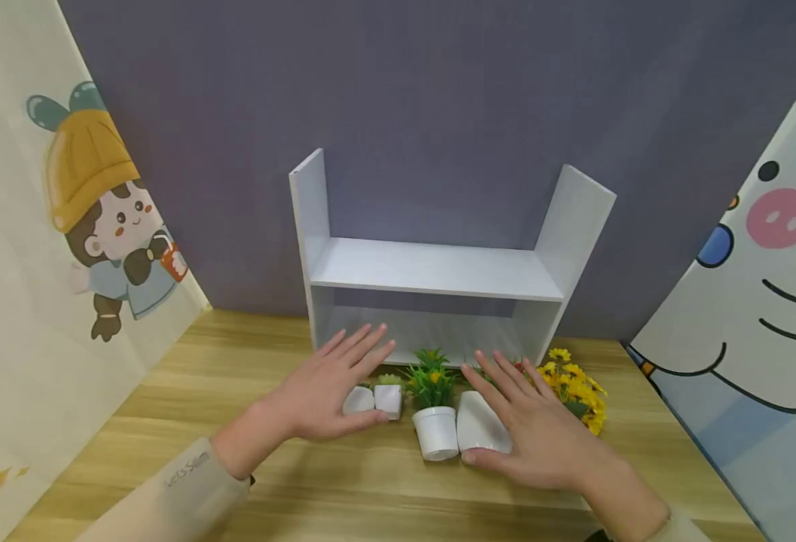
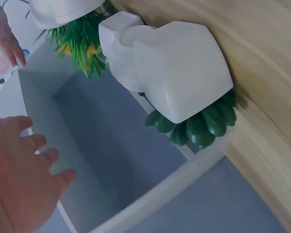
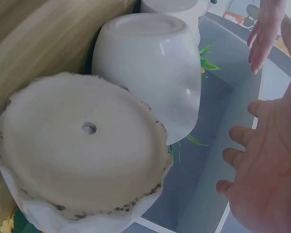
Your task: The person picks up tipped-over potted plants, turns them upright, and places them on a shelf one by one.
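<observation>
My left hand (image 1: 326, 388), fingers straight and spread, is over the row of white pots in front of the shelf. Below it show a small white square pot (image 1: 388, 401) and part of another; the left wrist view has a white pot (image 2: 184, 68) with thick green succulent leaves (image 2: 203, 127). My right hand (image 1: 536, 436), also spread, overlaps a wider white pot (image 1: 480, 425) in the head view. Between the hands a white round pot (image 1: 436, 434) holds grassy green leaves. Both wrist views show my fingers apart from the pots, holding nothing.
A white two-level shelf (image 1: 438, 269) with upright sides stands behind the pots, by the grey back wall. Yellow flowers (image 1: 577, 391) lie beyond my right hand, near a scalloped pot (image 3: 82, 150) with a hole in its base. Wooden tabletop (image 1: 316, 489); printed side walls.
</observation>
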{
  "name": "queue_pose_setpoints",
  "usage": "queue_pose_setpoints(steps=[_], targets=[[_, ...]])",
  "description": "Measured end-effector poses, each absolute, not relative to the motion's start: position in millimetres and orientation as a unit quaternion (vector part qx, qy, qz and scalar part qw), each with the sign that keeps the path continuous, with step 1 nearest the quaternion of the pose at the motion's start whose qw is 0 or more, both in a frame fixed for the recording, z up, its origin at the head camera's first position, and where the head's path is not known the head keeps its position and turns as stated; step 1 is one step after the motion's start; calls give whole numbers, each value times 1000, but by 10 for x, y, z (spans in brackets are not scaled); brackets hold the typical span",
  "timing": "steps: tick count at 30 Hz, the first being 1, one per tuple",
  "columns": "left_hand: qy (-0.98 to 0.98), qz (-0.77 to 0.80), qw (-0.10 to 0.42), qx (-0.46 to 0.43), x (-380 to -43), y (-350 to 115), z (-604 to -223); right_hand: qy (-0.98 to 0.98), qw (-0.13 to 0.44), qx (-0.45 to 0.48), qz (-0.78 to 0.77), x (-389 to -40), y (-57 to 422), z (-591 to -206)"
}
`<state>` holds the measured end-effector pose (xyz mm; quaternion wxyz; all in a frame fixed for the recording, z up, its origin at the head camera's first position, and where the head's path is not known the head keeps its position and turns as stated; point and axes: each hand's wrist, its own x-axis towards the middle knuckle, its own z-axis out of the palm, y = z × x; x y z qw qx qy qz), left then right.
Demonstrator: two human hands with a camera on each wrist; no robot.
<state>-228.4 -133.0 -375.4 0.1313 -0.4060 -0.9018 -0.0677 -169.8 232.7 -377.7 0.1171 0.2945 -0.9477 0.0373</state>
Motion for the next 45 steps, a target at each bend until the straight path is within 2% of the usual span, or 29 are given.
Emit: queue_pose_setpoints(steps=[3,6,10,13,17,23,28,33,45], targets=[[-885,-98,175,-420,-2371,-1373,-3755,-950,107,291,47,-1699,2335,-3761],[-841,-147,273,-444,-2509,-1457,-3749,-948,114,292,51,-1707,2350,-3758],[-768,-230,406,-439,-2729,-1622,-3592,-936,175,302,50,-1735,2364,-3755],[-732,-320,447,-403,-2877,-1754,-3368,-923,219,311,56,-1745,2376,-3754],[-702,-429,454,-343,-3064,-1869,-3036,-914,247,316,65,-1736,2399,-3765],[-690,-514,413,-298,-3373,-1827,-2601,-898,280,331,72,-1717,2410,-3792],[-689,-549,375,-289,-3545,-1756,-2382,-897,280,333,74,-1669,2400,-3809],[-681,-570,363,-282,-3626,-1724,-2276,-901,280,324,68,-1632,2414,-3777],[-618,-623,391,-278,-3659,-1679,-2305,-883,302,352,67,-1572,2391,-3719]])
